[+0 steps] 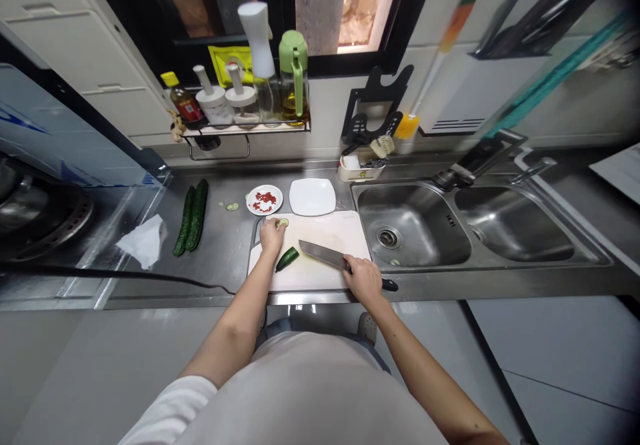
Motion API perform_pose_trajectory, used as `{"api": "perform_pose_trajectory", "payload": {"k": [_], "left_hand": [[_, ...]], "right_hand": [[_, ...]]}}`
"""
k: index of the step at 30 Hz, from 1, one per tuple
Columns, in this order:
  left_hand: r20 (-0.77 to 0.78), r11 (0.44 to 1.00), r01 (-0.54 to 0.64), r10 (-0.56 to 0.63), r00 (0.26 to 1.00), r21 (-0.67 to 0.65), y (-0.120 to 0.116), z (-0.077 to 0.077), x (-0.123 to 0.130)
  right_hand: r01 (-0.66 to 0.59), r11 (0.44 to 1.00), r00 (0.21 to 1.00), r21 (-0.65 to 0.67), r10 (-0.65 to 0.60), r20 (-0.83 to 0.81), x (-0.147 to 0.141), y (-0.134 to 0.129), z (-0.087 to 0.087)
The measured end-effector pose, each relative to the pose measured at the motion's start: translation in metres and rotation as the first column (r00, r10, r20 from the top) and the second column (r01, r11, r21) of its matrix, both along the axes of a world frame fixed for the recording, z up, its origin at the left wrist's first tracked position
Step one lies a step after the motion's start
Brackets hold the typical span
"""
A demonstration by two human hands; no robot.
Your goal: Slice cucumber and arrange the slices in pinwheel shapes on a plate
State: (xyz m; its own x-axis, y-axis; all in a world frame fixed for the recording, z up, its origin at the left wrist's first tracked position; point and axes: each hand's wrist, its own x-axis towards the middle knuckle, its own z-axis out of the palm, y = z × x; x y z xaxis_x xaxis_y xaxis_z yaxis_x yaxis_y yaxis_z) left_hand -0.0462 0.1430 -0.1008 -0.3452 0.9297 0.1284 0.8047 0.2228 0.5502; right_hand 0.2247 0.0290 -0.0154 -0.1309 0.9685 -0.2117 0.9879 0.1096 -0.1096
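The person's own white shirt (pixel 340 391) is nearest, with a shoe (pixel 367 328) showing below the counter edge. Beyond it, the right hand (pixel 364 279) is closed around the black handle of a knife (pixel 323 253), whose blade points left and slightly away over a white cutting board (pixel 325 281). A cut piece of cucumber (pixel 287 259) lies on the board between the left forearm and the blade, apart from the blade. The left hand (pixel 273 235) is farther out, near the board's far left corner, its fingers bent at a pale green cucumber slice (pixel 284 222) — whether they pinch it or only touch it, I cannot tell.

Two whole cucumbers (pixel 199 215) lie side by side on the steel counter (pixel 220 251), well left of the board, with crumpled white paper (pixel 144 241) further left. To the right is a double sink (pixel 417 248). Just past the board stand a square white plate (pixel 313 197) and a small round plate (pixel 279 207) bearing chopped red pieces (pixel 264 199); a few loose slices (pixel 232 207) lie left of that. Farthest off, a wall rack (pixel 250 129) carries bottles and jars — beneath a dark-framed window (pixel 345 61).
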Motion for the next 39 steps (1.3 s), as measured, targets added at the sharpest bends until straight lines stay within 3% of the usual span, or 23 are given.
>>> {"api": "perform_pose_trajectory", "payload": {"k": [12, 16, 23, 30, 39], "left_hand": [[-0.003, 0.997, 0.049, -0.049, 0.999, 0.062, -0.004, -0.005, 0.0], [0.093, 0.994, 0.008, -0.018, 0.995, 0.112, -0.009, -0.006, -0.002], [0.302, 0.976, -0.047, -0.019, 0.953, 0.211, -0.028, -0.004, -0.01], [0.299, 0.974, -0.038, -0.031, 0.954, 0.222, -0.065, 0.005, -0.007], [0.206, 0.927, 0.186, -0.261, 0.943, 0.325, -0.106, 0.005, 0.01]], "right_hand": [[0.021, 1.0, 0.999, 0.018, -0.02, -0.046, -0.001, 0.004, -0.002], [0.059, 0.998, 0.993, 0.015, -0.057, -0.106, 0.0, 0.006, -0.004], [0.158, 0.982, 0.957, -0.1, -0.177, -0.229, 0.0, 0.012, -0.008], [0.074, 0.982, 0.971, -0.172, -0.11, -0.21, -0.011, 0.021, -0.001], [-0.092, 0.962, 0.988, -0.258, 0.055, -0.148, -0.034, 0.025, 0.015]]}}
